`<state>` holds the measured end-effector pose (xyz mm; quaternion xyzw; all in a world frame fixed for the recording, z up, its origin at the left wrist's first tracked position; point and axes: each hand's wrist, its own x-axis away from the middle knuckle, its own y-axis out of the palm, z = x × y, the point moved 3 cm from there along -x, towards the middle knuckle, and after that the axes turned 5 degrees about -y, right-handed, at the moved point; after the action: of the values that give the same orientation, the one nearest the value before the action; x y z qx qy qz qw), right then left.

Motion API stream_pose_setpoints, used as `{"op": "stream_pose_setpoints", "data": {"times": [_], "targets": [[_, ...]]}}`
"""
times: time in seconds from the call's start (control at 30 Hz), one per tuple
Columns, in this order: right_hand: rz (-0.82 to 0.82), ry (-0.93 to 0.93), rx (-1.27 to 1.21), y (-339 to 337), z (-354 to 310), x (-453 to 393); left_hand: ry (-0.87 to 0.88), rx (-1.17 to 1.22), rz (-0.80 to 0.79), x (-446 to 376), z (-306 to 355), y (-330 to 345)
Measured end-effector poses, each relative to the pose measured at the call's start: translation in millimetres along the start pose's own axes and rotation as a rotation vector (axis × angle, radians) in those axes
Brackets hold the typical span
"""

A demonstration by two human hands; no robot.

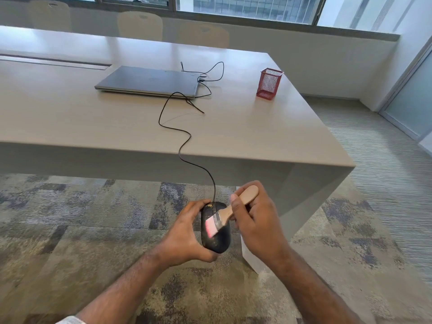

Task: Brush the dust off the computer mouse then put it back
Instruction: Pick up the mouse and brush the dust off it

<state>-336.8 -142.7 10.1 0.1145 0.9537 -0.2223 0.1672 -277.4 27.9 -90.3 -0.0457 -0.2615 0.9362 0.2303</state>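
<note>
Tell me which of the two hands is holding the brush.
The right hand grips the brush by its wooden handle; the left hand holds the black mouse instead.

A broad beige worktop with a thick slab edge fills the middle of the scene. On its far part lies a closed grey laptop, flat, with thin black cables looping at its right end. Well to the right of the laptop, near the worktop's right edge, stands a red wire-mesh pen holder, upright. A long narrow recessed slot runs along the worktop at the far left. Beyond the far edge stand three pale chairs, their backs blurred. Behind them a row of large windows spans the wall. Mottled grey and beige carpet covers the near floor, and a frosted glass panel stands at the far right.
</note>
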Motion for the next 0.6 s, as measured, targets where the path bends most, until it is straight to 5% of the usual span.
{"op": "stream_pose_setpoints", "data": {"times": [0.6], "targets": [[0.021, 0.080, 0.018, 4, 7, -5, -0.003, 0.024, -0.007, 9, -2, 4]]}}
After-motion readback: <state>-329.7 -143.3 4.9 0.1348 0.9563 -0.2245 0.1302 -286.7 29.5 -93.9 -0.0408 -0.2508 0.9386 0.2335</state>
